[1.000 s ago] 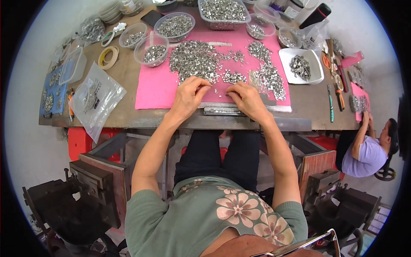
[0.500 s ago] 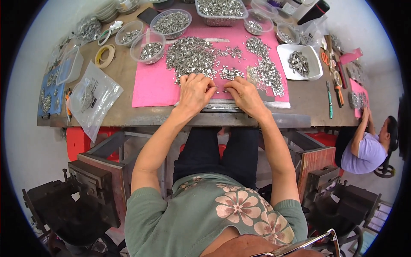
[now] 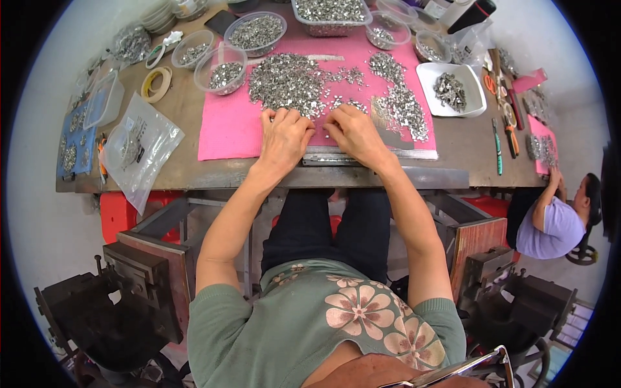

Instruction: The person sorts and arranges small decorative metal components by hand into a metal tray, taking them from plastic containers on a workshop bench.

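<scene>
Both hands rest at the near side of a pink ribbed mat (image 3: 223,132), fingers curled inward and facing each other. My left hand (image 3: 283,139) lies at the near edge of a large heap of small shiny metal pieces (image 3: 284,81), thumb and fingertips pinched together. Across a narrow gap, my right hand (image 3: 356,134) pinches in the same way beside a few scattered pieces. Whatever the fingertips hold is too small or hidden to make out. A flat metal bar (image 3: 330,158) runs along the table edge just below both hands.
A second heap of pieces (image 3: 404,107) lies to the right, near a white tray (image 3: 477,103). Round plastic tubs (image 3: 240,81) and a rectangular tub (image 3: 333,29) stand behind. A clear bag (image 3: 152,152) overhangs the edge at left. Far right, another person (image 3: 553,223) works.
Both hands have shifted to the left and slightly farther onto the mat, fingers still curled. More of the metal bar shows between them. The view has moved a little.
</scene>
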`<state>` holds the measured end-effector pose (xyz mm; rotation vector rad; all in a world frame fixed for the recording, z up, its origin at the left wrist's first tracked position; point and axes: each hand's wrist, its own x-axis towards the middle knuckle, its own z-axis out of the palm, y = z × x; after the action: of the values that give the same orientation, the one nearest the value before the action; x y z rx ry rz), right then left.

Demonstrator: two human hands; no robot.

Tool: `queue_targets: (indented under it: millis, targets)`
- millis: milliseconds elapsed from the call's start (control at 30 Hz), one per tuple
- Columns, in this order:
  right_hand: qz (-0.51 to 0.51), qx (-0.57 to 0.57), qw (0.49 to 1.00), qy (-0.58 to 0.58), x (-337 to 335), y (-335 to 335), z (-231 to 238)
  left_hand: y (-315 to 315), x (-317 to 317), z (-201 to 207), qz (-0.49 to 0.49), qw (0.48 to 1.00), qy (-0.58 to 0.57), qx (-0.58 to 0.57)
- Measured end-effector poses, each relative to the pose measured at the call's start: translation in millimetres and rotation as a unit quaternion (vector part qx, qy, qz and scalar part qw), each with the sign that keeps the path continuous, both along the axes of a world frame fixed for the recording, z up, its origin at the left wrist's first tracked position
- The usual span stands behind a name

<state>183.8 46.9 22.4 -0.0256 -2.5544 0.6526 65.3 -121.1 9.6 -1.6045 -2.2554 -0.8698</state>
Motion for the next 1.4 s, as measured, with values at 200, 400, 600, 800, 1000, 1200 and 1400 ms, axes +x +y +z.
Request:
queue_targets:
  millis: [200,400,600,800,1000,1200,1400]
  targets:
    - [-0.051,-0.076,0.994,-0.065,26,10,13,-6,5,4,-0.057,0.988,-0.143,0.020]
    - [-0.023,-0.065,0.997,-0.029,40,11,4,-21,29,15,-0.086,0.963,-0.250,0.055]
    - [-0.004,-0.051,0.997,-0.057,42,12,8,-23,43,1,-0.107,0.950,-0.279,0.096]
    - [-0.030,-0.123,0.989,-0.080,50,1,11,-21,48,-5,-0.108,0.959,-0.235,0.117]
    - [-0.033,-0.190,0.981,-0.018,58,-28,18,-21,48,-1,-0.120,0.976,-0.158,0.094]
    - [-0.023,-0.164,0.986,0.021,58,-42,5,-23,56,3,-0.087,0.988,-0.102,0.081]
    - [-0.027,-0.133,0.990,0.040,57,-48,-5,-25,47,-10,-0.085,0.978,-0.119,0.150]
